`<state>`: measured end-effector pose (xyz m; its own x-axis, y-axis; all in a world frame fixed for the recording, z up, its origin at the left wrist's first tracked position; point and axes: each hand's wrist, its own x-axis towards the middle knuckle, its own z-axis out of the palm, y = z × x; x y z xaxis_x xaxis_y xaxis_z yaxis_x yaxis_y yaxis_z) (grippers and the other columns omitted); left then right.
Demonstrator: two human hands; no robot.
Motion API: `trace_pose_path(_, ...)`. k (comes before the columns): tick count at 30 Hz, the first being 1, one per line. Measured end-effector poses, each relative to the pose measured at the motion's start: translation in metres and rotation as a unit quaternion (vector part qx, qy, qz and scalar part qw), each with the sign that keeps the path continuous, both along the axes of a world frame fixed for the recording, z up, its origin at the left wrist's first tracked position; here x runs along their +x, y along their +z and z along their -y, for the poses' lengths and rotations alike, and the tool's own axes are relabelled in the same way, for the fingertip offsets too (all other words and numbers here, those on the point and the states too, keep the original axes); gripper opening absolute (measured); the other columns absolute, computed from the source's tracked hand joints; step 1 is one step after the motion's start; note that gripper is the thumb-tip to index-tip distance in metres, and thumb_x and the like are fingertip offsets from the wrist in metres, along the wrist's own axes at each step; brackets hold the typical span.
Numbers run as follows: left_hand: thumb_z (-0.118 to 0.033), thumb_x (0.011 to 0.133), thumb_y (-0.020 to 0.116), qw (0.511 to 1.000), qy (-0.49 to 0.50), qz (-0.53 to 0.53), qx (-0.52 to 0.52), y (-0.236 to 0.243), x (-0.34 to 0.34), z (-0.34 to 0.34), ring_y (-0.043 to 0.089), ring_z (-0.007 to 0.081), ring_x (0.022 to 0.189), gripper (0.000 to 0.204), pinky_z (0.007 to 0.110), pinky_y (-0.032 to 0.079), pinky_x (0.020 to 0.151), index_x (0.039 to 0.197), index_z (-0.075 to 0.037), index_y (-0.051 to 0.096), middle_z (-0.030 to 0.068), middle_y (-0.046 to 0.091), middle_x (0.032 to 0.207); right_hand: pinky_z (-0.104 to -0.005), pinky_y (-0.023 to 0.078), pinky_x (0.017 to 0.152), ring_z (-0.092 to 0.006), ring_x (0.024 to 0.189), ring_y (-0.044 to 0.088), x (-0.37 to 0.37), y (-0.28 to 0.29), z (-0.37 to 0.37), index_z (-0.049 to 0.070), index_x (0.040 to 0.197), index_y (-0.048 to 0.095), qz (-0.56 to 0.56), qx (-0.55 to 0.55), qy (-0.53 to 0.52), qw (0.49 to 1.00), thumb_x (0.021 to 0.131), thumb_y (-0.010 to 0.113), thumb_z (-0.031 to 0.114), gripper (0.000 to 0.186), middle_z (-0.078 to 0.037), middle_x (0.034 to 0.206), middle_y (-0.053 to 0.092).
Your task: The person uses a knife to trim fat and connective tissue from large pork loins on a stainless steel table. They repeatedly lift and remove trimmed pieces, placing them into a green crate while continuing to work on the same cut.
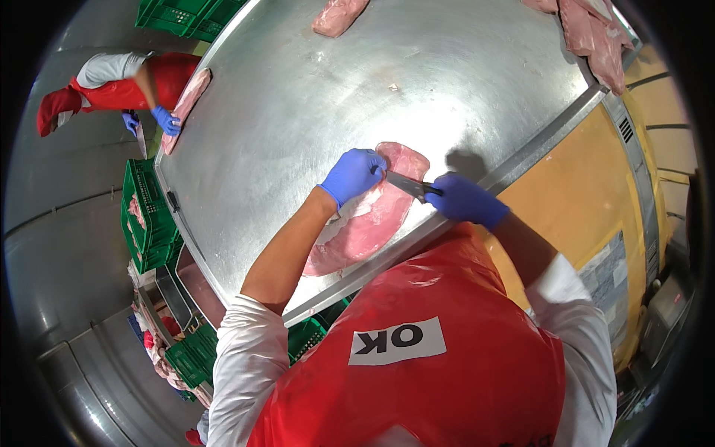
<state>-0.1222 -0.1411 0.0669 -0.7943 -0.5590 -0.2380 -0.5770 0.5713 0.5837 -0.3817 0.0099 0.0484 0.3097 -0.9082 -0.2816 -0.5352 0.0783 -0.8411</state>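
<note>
A long, curved piece of pale pink meat [369,227] with white membrane lies on the steel worktable [253,149] near its front edge. My left hand [350,177], in a blue glove, is closed at the meat's upper left part, gripping a bit of it or its membrane. My right hand [465,200], also gloved, is wrapped round the black handle of a knife [406,182]. The blade points left across the meat, its tip close beside my left fingers. My red apron fills the lower middle.
More meat lies at the table's far side [335,15] and right corner [592,41]. A co-worker [119,86] holds meat and a knife at the left edge. Green crates [156,223] stand along the left. A yellow surface [562,179] adjoins the right.
</note>
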Motion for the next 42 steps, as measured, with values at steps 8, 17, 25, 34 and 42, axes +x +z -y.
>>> trace_pose_path(8, -0.017, 0.086, 0.068, 0.999, 0.046, 0.011, 0.000, -0.005, 0.011, 0.012, 0.070, 0.0381, 0.079, 0.016, 0.043, 0.058, 0.075, 0.095, -0.010, 0.078, 0.0182, 0.073, 0.089, -0.0498, 0.055, 0.070, -0.0425, 0.074, 0.071, -0.010, 0.046, 0.006, -0.002, 0.092, 0.072, 0.020, 0.201, -0.016, 0.979, 0.098, 0.065, 0.034, 0.036, -0.024, 0.083, 0.073)
trace_pose_path(17, -0.015, 0.086, 0.067, 0.999, 0.041, -0.005, -0.008, -0.004, 0.004, 0.020, 0.071, 0.0373, 0.077, 0.015, 0.043, 0.058, 0.074, 0.094, -0.009, 0.079, 0.0179, 0.074, 0.089, -0.0417, 0.050, 0.055, -0.0262, 0.053, 0.061, 0.002, 0.009, 0.031, -0.001, 0.095, 0.070, 0.006, 0.166, 0.029, 0.986, 0.100, 0.062, 0.036, 0.038, -0.017, 0.068, 0.064)
trace_pose_path(25, -0.013, 0.093, 0.072, 0.983, 0.138, -0.117, 0.025, 0.040, -0.016, 0.055, 0.072, 0.0238, 0.077, 0.017, 0.036, 0.057, 0.074, 0.103, -0.001, 0.079, 0.0163, 0.076, 0.091, -0.0323, 0.044, 0.043, -0.0134, 0.048, 0.055, 0.026, -0.008, 0.035, 0.007, 0.095, 0.066, 0.039, 0.247, -0.006, 0.968, 0.101, 0.060, 0.035, 0.029, -0.004, 0.061, 0.057)
trace_pose_path(34, -0.016, 0.096, 0.074, 0.978, 0.203, 0.022, 0.036, -0.012, 0.051, 0.014, 0.073, 0.0244, 0.083, 0.022, 0.035, 0.058, 0.079, 0.113, -0.003, 0.079, 0.0157, 0.076, 0.101, -0.0294, 0.040, 0.039, -0.0110, 0.047, 0.055, -0.056, 0.063, -0.011, 0.008, 0.103, 0.069, 0.020, 0.303, -0.058, 0.951, 0.102, 0.058, 0.032, 0.027, -0.001, 0.067, 0.059)
trace_pose_path(42, -0.023, 0.089, 0.077, 0.978, 0.158, 0.080, 0.112, -0.019, 0.012, -0.021, 0.073, 0.0362, 0.094, 0.039, 0.041, 0.058, 0.087, 0.123, -0.004, 0.073, 0.0202, 0.075, 0.105, -0.0277, 0.039, 0.041, -0.0089, 0.050, 0.056, -0.061, 0.083, -0.022, 0.006, 0.111, 0.069, 0.021, 0.310, -0.187, 0.932, 0.104, 0.058, 0.030, 0.028, 0.000, 0.071, 0.061)
